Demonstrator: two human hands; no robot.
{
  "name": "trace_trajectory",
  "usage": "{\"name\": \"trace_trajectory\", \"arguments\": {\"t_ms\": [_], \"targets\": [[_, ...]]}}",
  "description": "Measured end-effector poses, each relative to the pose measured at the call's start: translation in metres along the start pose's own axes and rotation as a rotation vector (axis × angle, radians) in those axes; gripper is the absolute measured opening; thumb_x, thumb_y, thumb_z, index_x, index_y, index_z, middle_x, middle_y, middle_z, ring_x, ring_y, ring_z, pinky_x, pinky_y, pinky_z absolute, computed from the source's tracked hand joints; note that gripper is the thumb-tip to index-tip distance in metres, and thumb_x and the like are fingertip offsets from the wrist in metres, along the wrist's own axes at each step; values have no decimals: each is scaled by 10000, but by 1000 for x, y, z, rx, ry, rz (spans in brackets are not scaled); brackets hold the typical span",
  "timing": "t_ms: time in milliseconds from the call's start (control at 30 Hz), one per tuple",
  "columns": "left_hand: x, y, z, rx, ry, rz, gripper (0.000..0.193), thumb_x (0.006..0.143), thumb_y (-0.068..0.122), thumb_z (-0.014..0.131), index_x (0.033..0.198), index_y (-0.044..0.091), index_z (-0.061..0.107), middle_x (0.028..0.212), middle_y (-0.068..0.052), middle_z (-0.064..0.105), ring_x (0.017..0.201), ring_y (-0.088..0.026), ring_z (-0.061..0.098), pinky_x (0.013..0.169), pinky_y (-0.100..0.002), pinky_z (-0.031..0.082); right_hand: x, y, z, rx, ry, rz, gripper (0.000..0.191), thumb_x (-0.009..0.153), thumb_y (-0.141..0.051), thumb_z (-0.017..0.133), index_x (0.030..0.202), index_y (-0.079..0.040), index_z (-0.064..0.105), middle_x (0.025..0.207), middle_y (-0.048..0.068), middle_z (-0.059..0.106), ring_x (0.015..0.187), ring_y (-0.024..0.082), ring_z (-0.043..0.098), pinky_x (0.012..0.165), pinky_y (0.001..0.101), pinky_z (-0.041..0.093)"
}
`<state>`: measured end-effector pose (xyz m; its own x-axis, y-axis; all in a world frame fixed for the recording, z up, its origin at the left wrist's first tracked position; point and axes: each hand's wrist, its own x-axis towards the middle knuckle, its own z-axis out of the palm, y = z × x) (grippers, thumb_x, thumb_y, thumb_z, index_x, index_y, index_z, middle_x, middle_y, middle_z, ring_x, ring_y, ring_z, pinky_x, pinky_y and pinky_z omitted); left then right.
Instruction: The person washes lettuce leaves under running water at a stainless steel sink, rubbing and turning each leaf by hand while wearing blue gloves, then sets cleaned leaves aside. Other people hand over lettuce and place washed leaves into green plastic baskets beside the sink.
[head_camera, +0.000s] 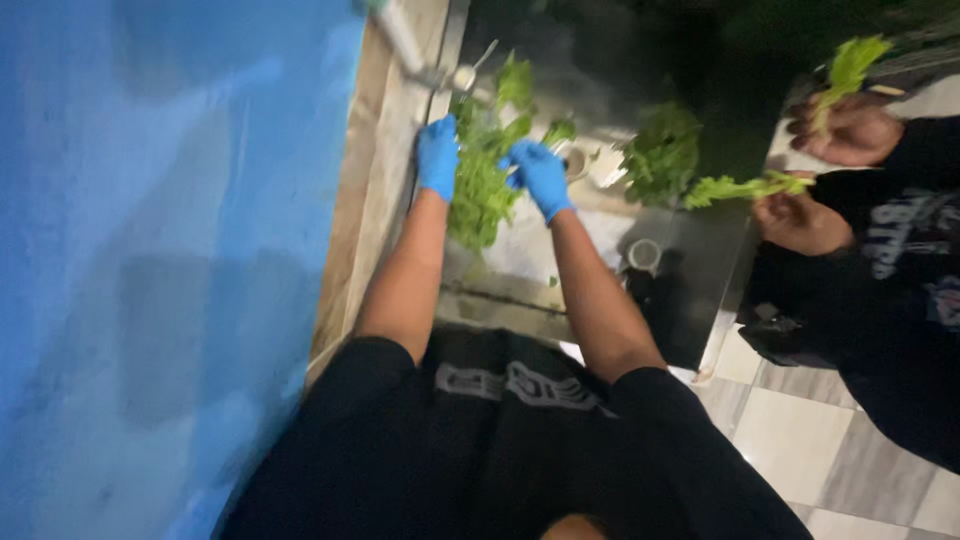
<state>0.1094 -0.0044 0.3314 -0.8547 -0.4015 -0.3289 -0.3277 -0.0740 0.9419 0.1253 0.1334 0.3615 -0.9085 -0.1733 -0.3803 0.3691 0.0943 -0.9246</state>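
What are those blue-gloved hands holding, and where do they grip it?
Both the left hand and right hand hold a bunch of leafy greens over the sink, gripping its upper part from either side.

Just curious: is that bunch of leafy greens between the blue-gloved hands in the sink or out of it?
In it: the bunch of leafy greens hangs over the metal sink basin, gripped by both hands.

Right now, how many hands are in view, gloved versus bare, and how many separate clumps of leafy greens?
Blue-gloved hands: 2, the left hand and right hand, both on one bunch of greens
Bare hands of a co-worker: 2
Greens clumps: 4
Total: 8
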Motion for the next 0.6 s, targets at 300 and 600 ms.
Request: {"name": "trace_trajectory", "arguments": {"t_ms": [300, 600], "targets": [[-36, -38, 14, -794, -493, -631, 485, 935, 577, 593, 998, 103, 678, 910, -76, 710, 780, -218, 696, 659, -340, 553, 6, 11, 13, 451, 66, 104, 222, 1001, -200, 646, 1149, -39, 676, 904, 109, 747, 590, 165, 660, 522, 293, 531], [3, -49, 22, -545, -166, -401, 441, 814, 179, 816, 1197, 79, 623, 952, -85, 686, 681, -208, 678, 564, -332, 549, -2, 37, 4, 285, 32, 185, 267, 995, -250, 591, 1160, -54, 665, 971, 128, 789, 650, 180, 692, 558, 285, 527]]}}
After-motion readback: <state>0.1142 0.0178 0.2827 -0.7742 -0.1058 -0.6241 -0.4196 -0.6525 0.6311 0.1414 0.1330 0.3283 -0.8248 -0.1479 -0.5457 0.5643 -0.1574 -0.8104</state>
